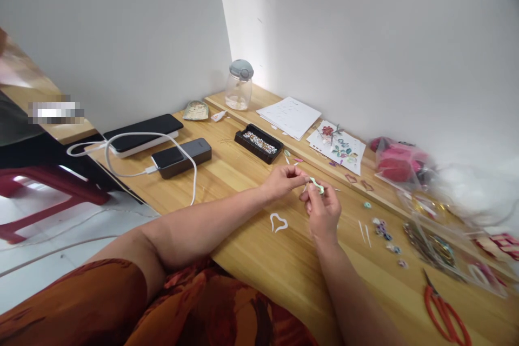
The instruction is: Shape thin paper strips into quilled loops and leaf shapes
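Observation:
My left hand point(285, 181) reaches in from the left, its thumb and fingers pinched at the left end of a small pale green curved piece point(317, 186). The same piece is held from the right by my right hand point(323, 208), with thumb and fingers closed on it. Both hands are close together above the wooden table. On the tabletop below them lies a white heart-shaped outline point(278, 223), open at its lower end. Two thin white strips point(365, 233) rest to the right of my right hand.
A black tray of beads point(258, 143) sits behind my hands. Power bank point(181, 158), phone point(144, 132) and white cable are left. A lidded jar point(239, 85) and papers point(290, 117) stand behind. Red-handled scissors point(445, 313), small spools point(381, 228) and plastic bags point(401, 162) are right.

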Motion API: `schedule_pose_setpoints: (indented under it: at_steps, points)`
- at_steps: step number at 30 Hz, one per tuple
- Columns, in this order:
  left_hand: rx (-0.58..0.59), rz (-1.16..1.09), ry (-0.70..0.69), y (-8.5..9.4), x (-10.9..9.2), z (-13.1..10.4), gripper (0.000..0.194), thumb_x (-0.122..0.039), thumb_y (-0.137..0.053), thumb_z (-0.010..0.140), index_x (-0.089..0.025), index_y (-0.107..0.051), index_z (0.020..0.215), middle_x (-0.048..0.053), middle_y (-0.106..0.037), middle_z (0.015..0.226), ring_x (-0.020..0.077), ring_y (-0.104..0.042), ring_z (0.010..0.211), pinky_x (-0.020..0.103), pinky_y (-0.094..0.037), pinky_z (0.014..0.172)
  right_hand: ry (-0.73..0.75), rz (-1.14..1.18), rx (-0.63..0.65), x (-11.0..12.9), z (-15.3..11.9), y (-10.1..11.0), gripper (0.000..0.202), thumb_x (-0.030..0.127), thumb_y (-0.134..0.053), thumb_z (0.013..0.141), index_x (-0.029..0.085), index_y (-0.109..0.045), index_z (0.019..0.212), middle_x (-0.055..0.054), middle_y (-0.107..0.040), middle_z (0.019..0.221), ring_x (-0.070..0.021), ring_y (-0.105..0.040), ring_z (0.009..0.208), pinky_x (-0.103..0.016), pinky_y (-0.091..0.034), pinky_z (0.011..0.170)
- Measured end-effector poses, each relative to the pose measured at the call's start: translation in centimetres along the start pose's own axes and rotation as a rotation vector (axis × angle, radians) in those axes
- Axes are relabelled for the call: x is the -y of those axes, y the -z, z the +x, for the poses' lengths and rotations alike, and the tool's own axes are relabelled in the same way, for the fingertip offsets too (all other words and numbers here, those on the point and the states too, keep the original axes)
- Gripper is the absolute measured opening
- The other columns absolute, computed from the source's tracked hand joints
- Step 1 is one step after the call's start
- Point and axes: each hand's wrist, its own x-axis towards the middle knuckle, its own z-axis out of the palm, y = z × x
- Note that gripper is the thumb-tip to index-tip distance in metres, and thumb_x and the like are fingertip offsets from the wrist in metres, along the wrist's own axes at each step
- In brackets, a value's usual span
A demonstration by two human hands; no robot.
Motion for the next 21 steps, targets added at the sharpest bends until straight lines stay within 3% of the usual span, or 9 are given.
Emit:
schedule_pose_setpoints:
  at_steps: [5,10,13,21]
  points:
    - [0.021,0.05,-0.017,0.19,0.41,0.05,0.038,-0.045,-0.08,0.065,-0.011,-0.068,0.077,0.001,-0.064,0.071,0.0084,-0.053,0.065,0.023,-0.039,0.066,-0.095,0.1,-0.088,0.46,0.28,-0.26,0.036,0.048,-0.073,0.076,0.018,-0.059,0.09,0.006,-0.053,0.049,-0.0081,-0.045,0.041,-0.019,-0.028,0.04]
    - [0.023,0.091,0.099,0.33,-0.07,-0.06,0.041,-0.05,-0.077,0.068,-0.011,-0.071,0.079,0.001,-0.062,0.066,0.0079,-0.053,0.059,0.02,-0.034,0.052,-0.172,0.188,-0.125,0.64,0.39,-0.46,0.037,0.046,-0.077,0.07,0.019,-0.058,0.086,0.008,-0.051,0.049,-0.0062,-0.039,0.038,-0.018,-0.021,0.036]
    - [0.005,0.057,0.142,0.26,-0.27,-0.08,0.044,-0.055,-0.071,0.073,-0.011,-0.071,0.08,0.005,-0.066,0.073,0.0102,-0.059,0.063,0.02,-0.039,0.05,-0.177,0.206,-0.134,0.49,0.47,-0.47,0.036,0.045,-0.078,0.069,0.019,-0.058,0.084,0.008,-0.051,0.05,-0.0054,-0.037,0.038,-0.017,-0.021,0.035]
    - [0.013,-0.039,0.184,0.16,-0.2,0.13,0.025,-0.034,-0.069,0.083,-0.009,-0.07,0.083,0.006,-0.068,0.073,0.0103,-0.063,0.064,0.02,-0.049,0.056,-0.189,0.213,-0.141,0.2,0.62,-0.32,0.034,0.044,-0.078,0.069,0.019,-0.057,0.08,0.008,-0.05,0.046,-0.0051,-0.035,0.037,-0.017,-0.02,0.034]
